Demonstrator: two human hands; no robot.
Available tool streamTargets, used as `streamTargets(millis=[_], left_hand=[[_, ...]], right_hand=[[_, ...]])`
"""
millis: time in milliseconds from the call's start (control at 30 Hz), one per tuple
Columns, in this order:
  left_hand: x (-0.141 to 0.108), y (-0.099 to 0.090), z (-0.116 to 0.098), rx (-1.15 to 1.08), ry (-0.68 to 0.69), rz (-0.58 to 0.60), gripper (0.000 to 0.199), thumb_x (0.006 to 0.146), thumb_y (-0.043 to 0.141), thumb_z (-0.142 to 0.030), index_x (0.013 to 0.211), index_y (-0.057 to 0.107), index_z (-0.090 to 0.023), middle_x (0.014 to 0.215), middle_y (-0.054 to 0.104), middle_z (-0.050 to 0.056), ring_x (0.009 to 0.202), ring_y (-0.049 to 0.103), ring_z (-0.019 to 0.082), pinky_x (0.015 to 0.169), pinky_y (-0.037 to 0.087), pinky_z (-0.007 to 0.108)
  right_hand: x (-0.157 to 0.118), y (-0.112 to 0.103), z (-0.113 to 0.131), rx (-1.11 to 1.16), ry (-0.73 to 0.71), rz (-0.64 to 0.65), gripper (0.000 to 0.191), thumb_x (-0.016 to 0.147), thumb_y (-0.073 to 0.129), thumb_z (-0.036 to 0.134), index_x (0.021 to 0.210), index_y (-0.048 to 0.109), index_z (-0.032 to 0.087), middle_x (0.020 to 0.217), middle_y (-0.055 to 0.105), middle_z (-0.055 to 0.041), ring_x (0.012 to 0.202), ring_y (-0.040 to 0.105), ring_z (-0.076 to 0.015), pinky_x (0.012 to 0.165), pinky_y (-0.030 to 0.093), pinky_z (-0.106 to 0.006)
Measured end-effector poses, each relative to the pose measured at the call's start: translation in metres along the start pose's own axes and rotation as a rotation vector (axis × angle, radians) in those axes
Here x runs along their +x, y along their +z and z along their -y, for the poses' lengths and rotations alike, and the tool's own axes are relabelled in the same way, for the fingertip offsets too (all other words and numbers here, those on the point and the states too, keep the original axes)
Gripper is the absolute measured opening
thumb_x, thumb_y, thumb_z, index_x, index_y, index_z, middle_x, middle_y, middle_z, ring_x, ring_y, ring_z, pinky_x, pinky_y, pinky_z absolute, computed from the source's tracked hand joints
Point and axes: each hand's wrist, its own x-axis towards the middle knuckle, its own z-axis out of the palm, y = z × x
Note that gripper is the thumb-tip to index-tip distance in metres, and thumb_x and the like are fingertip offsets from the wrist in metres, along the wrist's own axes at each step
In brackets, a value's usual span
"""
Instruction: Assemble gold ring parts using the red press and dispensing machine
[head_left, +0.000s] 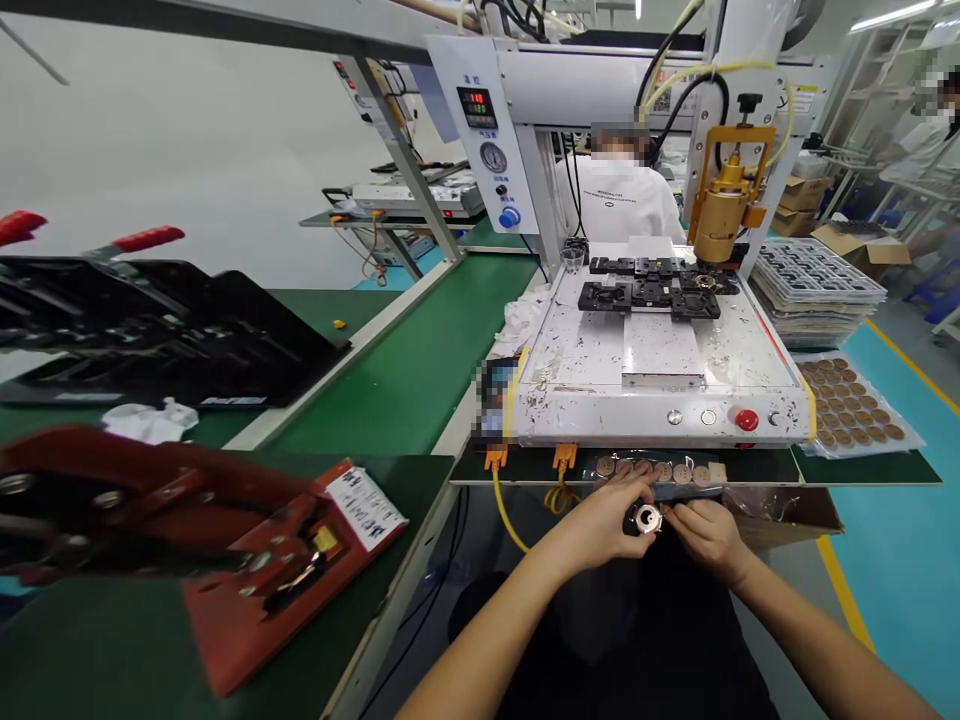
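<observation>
My left hand holds a small round metallic part with a pale ring and a dark opening, gripped between thumb and fingers above my lap. Close to its right side is my right hand, its fingers curled together near the part's edge; whatever they pinch is too small to make out. Just beyond both hands, a clear strip holding several round brown discs lies at the table edge. The white machine stands behind it, with black fixtures on its top plate.
A red press stands at left on the green table. Stacked trays and a sheet of brown discs lie right of the machine. A cardboard box is below the table edge. A person sits behind the machine.
</observation>
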Motion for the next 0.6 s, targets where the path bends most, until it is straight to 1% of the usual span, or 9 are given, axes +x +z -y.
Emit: streamTargets(millis=[100, 167, 267, 333, 400, 467, 500, 533, 600], left_hand=[[0.007, 0.003, 0.004, 0.016, -0.006, -0.053, 0.033, 0.078, 0.079, -0.015, 0.107, 0.066, -0.025, 0.162, 0.057, 0.010, 0.156, 0.045, 0.031, 0.132, 0.029, 0.049], [0.016, 0.006, 0.004, 0.083, -0.002, -0.125, 0.031, 0.079, 0.077, -0.015, 0.106, 0.065, -0.023, 0.159, 0.060, 0.012, 0.151, 0.050, 0.034, 0.128, 0.035, 0.052], [0.031, 0.006, 0.001, 0.214, -0.024, -0.199, 0.021, 0.083, 0.075, -0.018, 0.102, 0.066, -0.022, 0.132, 0.073, 0.013, 0.127, 0.065, 0.037, 0.111, 0.049, 0.054], [0.035, 0.005, -0.003, 0.255, -0.017, -0.221, 0.017, 0.085, 0.074, -0.019, 0.100, 0.066, -0.021, 0.118, 0.074, 0.011, 0.116, 0.068, 0.036, 0.105, 0.051, 0.053], [0.033, 0.005, -0.007, 0.234, 0.024, -0.252, 0.018, 0.085, 0.074, -0.016, 0.100, 0.066, -0.021, 0.122, 0.073, 0.012, 0.121, 0.066, 0.035, 0.109, 0.050, 0.053], [0.025, 0.004, -0.011, 0.161, 0.064, -0.292, 0.022, 0.085, 0.074, -0.013, 0.103, 0.066, -0.021, 0.131, 0.071, 0.013, 0.129, 0.063, 0.035, 0.112, 0.048, 0.051], [0.019, 0.005, -0.013, 0.109, 0.064, -0.317, 0.024, 0.084, 0.074, -0.013, 0.106, 0.067, -0.022, 0.132, 0.071, 0.013, 0.128, 0.064, 0.034, 0.111, 0.050, 0.050], [0.013, 0.005, -0.016, 0.047, 0.047, -0.341, 0.027, 0.085, 0.074, -0.014, 0.110, 0.067, -0.022, 0.129, 0.073, 0.012, 0.123, 0.067, 0.032, 0.108, 0.052, 0.047], [0.000, 0.007, -0.022, -0.126, -0.032, -0.380, 0.030, 0.087, 0.075, -0.018, 0.115, 0.067, -0.023, 0.113, 0.077, 0.007, 0.104, 0.073, 0.026, 0.096, 0.057, 0.040]], right_hand=[[-0.004, -0.013, 0.017, 0.006, 0.042, -0.045, 0.028, 0.105, 0.057, 0.010, 0.121, 0.075, 0.023, 0.095, 0.079, -0.0082, 0.074, 0.071, -0.0214, 0.068, 0.057, -0.036], [-0.002, -0.023, 0.022, -0.002, 0.095, -0.073, 0.026, 0.103, 0.059, 0.009, 0.119, 0.074, 0.023, 0.101, 0.078, -0.0099, 0.088, 0.073, -0.0247, 0.079, 0.059, -0.040], [0.007, -0.039, 0.022, 0.012, 0.257, -0.113, 0.020, 0.104, 0.058, 0.012, 0.115, 0.071, 0.023, 0.119, 0.073, -0.0145, 0.113, 0.070, -0.0300, 0.096, 0.057, -0.047], [0.014, -0.048, 0.019, 0.105, 0.421, -0.155, 0.014, 0.106, 0.057, 0.021, 0.109, 0.070, 0.023, 0.124, 0.070, -0.0150, 0.120, 0.067, -0.0311, 0.100, 0.055, -0.047], [0.022, -0.057, 0.016, 0.254, 0.609, -0.186, 0.016, 0.108, 0.056, 0.032, 0.104, 0.068, 0.023, 0.116, 0.071, -0.0130, 0.112, 0.069, -0.0295, 0.095, 0.056, -0.042], [0.029, -0.065, 0.017, 0.397, 0.779, -0.181, 0.023, 0.108, 0.058, 0.043, 0.102, 0.068, 0.023, 0.101, 0.072, -0.0097, 0.095, 0.070, -0.0260, 0.083, 0.057, -0.037], [0.033, -0.069, 0.019, 0.468, 0.851, -0.167, 0.027, 0.107, 0.060, 0.048, 0.103, 0.068, 0.022, 0.094, 0.071, -0.0077, 0.086, 0.069, -0.0238, 0.078, 0.056, -0.034], [0.037, -0.073, 0.021, 0.540, 0.906, -0.153, 0.031, 0.105, 0.062, 0.052, 0.105, 0.069, 0.022, 0.089, 0.070, -0.0062, 0.079, 0.066, -0.0216, 0.073, 0.054, -0.033], [0.047, -0.079, 0.028, 0.683, 0.964, -0.133, 0.039, 0.101, 0.066, 0.058, 0.111, 0.073, 0.021, 0.088, 0.069, -0.0053, 0.071, 0.062, -0.0184, 0.067, 0.052, -0.031]])
